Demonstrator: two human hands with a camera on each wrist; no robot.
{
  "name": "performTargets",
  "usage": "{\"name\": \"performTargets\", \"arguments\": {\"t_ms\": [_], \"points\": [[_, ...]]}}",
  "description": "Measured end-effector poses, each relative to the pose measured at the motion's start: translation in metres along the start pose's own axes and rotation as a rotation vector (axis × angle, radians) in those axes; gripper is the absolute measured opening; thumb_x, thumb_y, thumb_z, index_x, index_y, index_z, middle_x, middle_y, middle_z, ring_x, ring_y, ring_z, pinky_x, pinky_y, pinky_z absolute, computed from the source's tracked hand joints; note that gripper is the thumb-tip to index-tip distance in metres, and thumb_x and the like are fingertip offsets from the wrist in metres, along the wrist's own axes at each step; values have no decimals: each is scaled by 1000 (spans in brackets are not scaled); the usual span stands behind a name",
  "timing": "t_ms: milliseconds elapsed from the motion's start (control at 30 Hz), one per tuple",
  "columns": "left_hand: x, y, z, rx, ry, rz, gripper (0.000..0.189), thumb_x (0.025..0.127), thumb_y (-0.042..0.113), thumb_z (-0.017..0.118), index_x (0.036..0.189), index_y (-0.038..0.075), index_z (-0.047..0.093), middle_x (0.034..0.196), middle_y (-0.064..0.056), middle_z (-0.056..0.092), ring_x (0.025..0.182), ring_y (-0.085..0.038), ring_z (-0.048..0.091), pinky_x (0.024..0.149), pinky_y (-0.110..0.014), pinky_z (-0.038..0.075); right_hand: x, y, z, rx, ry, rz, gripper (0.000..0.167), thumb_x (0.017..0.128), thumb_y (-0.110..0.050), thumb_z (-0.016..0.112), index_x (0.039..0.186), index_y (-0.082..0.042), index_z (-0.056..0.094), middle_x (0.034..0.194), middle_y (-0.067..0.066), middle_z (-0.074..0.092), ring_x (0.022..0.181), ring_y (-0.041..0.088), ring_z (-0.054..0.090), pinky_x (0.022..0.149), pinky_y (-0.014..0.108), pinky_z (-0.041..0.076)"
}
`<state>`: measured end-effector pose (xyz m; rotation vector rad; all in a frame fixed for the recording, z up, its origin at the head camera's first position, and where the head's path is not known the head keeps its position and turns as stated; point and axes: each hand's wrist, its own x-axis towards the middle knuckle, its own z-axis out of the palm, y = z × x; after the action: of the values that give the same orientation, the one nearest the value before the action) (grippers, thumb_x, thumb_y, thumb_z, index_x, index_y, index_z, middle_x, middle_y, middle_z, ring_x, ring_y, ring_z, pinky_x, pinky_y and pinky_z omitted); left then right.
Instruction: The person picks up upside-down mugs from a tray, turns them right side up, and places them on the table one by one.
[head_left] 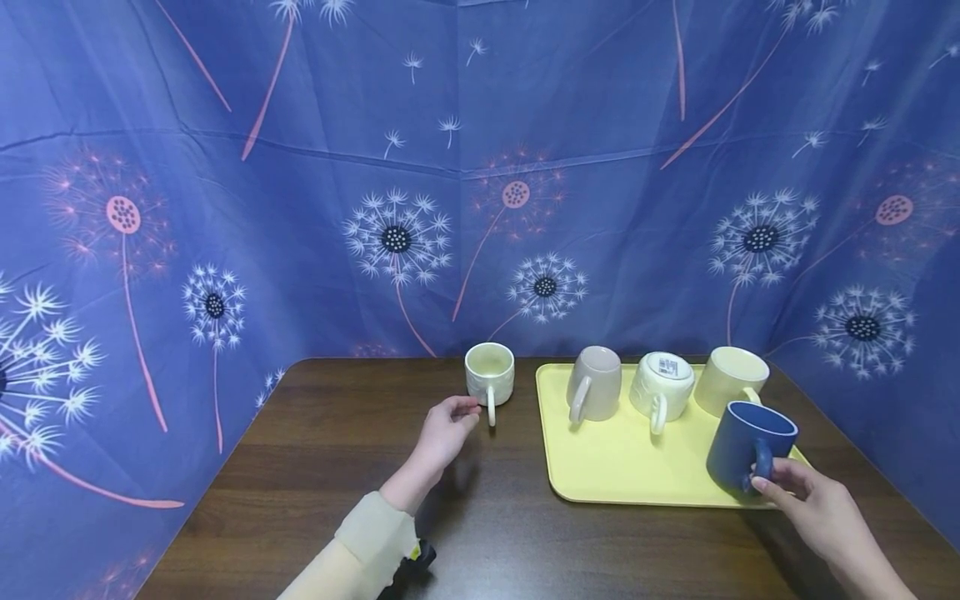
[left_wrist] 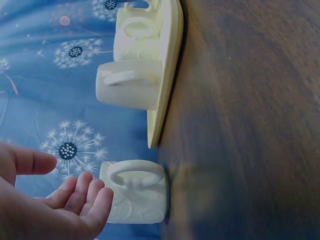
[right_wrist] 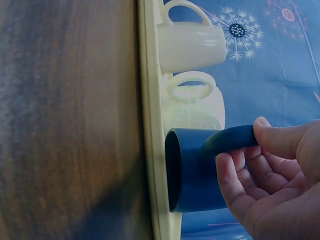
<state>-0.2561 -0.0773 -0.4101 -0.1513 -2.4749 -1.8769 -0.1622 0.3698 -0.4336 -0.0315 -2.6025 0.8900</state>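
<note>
My right hand (head_left: 821,508) pinches the handle of a dark blue mug (head_left: 738,450) between thumb and fingers. The blue mug is upside down over the front right of a yellow tray (head_left: 615,475), its dark opening facing the tray in the right wrist view. My left hand (head_left: 444,433) holds nothing, its fingers loosely bent and the thumb apart. Its fingertips are close to a white embossed mug (head_left: 480,385), which stands upright on the table left of the tray with its handle toward me.
Along the tray's back stand a grey mug (head_left: 600,387), a white mug (head_left: 663,392) with a label on its base, and a pale yellow mug (head_left: 727,379), all upside down. A blue dandelion-print cloth (head_left: 465,208) hangs behind the brown wooden table (head_left: 300,467).
</note>
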Motion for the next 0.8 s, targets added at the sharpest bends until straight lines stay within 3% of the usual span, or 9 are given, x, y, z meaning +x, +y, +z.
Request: {"name": "performTargets", "arguments": {"t_ms": [267, 533, 633, 800], "points": [[-5, 3, 0, 8, -24, 0, 31, 90, 4, 55, 118, -8, 57, 111, -19, 64, 105, -28, 59, 91, -40, 48, 4, -2, -7, -15, 1, -4, 28, 88, -16, 66, 101, 9, 61, 78, 7, 67, 69, -17, 44, 54, 10, 37], [-6, 7, -2, 8, -37, 23, 30, 90, 4, 55, 117, -9, 57, 110, -21, 63, 105, -29, 59, 91, -41, 48, 8, -7, -11, 28, -26, -17, 31, 90, -20, 64, 103, 7, 60, 74, -13, 63, 71, -17, 48, 56, 8, 37], [-7, 9, -3, 12, -45, 29, 29, 91, 4, 55, 116, -8, 57, 110, -21, 63, 104, -28, 59, 90, -40, 48, 10, -11, -13, 38, -54, -3, 33, 92, -20, 62, 107, 9, 59, 76, -15, 63, 70, -15, 50, 56, 10, 38], [-9, 12, -7, 24, -62, 39, 28, 91, 5, 55, 116, -8, 58, 110, -22, 63, 102, -26, 59, 89, -38, 48, 14, -14, -19, 86, -155, 69, 42, 95, -21, 57, 115, 15, 51, 83, -5, 66, 68, -7, 56, 58, 14, 44]]}}
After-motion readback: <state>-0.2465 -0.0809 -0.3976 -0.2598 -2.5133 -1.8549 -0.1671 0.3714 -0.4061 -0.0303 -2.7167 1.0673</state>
